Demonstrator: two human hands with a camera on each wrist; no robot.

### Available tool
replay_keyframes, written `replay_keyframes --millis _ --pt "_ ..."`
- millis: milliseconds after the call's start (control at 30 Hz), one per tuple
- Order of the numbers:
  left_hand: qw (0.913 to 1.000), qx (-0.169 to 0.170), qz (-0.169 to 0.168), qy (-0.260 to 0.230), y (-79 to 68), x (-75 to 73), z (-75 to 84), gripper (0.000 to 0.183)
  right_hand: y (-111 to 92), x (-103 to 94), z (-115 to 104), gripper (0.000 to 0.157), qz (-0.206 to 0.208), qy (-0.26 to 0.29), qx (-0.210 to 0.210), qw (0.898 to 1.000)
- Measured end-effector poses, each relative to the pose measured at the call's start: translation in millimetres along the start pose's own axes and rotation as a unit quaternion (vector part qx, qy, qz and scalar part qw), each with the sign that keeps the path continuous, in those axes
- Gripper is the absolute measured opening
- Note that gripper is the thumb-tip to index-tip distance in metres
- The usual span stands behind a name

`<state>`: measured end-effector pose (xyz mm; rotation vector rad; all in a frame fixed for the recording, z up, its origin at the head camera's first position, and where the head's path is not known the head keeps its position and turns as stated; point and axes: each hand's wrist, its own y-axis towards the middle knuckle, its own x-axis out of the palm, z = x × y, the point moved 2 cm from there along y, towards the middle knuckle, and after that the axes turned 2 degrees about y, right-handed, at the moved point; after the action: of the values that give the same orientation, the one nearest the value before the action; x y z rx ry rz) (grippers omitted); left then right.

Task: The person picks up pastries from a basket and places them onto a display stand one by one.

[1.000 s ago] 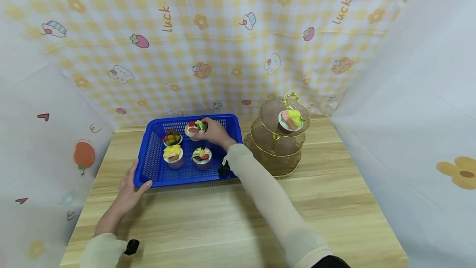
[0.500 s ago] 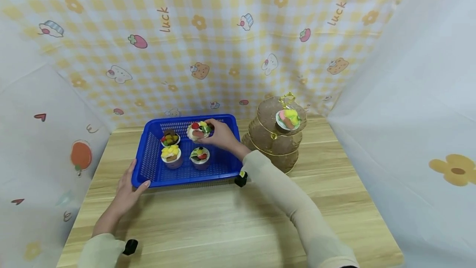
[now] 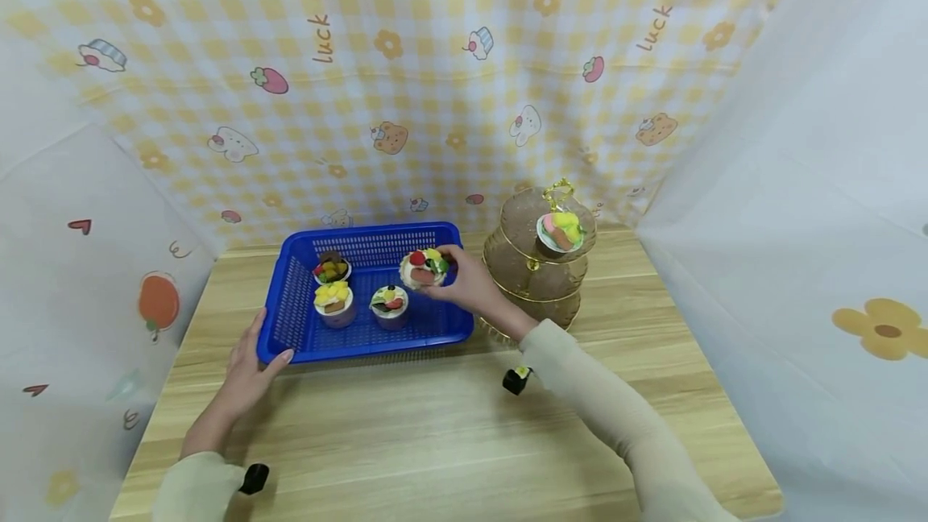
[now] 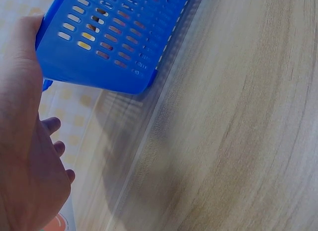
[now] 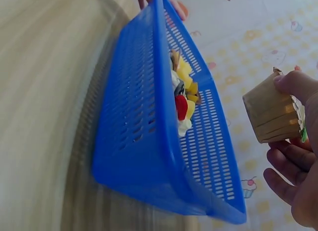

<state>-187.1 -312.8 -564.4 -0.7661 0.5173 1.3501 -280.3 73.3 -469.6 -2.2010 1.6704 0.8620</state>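
Observation:
My right hand (image 3: pixel 471 284) grips a cupcake (image 3: pixel 420 271) topped with a strawberry, yellow fruit and green bits, over the right part of the blue plastic basket (image 3: pixel 362 354). In the right wrist view its tan paper cup (image 5: pixel 268 109) is pinched between thumb and fingers, tilted, beyond the basket's rim. My left hand (image 3: pixel 248 365) holds the basket's front left corner, thumb on the front rim and fingers along the left side. Inside stand a cupcake with yellow pieces (image 3: pixel 333 303), one with mixed fruit (image 3: pixel 389 307) and a darker one (image 3: pixel 332 269) behind.
Right of the basket rises a brown tiered stand (image 3: pixel 536 276) with gold rims and a gold top handle (image 3: pixel 560 193). A cupcake with pink and yellow topping (image 3: pixel 561 232) sits on its top tier. A patterned cloth (image 3: pixel 435 87) hangs behind the wooden table (image 3: pixel 406 433).
My right hand has carried the cupcake from the basket's back middle toward its right side, and the forearm has swung right. My left hand stays at the corner.

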Motion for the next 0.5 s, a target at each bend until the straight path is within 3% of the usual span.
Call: replay_keyframes --millis 267,500 --pt "1.0 -0.004 -0.006 -0.002 0.3 1.8 -0.4 0.093 -36.6 -32.4 6.2 0.066 0.067 0.003 0.003 0.998" --pt "0.9998 -0.012 -0.012 -0.008 -0.9 1.3 -0.9 0.092 -55.4 -56.7 20.8 0.064 0.126 -0.027 0.025 0.991"
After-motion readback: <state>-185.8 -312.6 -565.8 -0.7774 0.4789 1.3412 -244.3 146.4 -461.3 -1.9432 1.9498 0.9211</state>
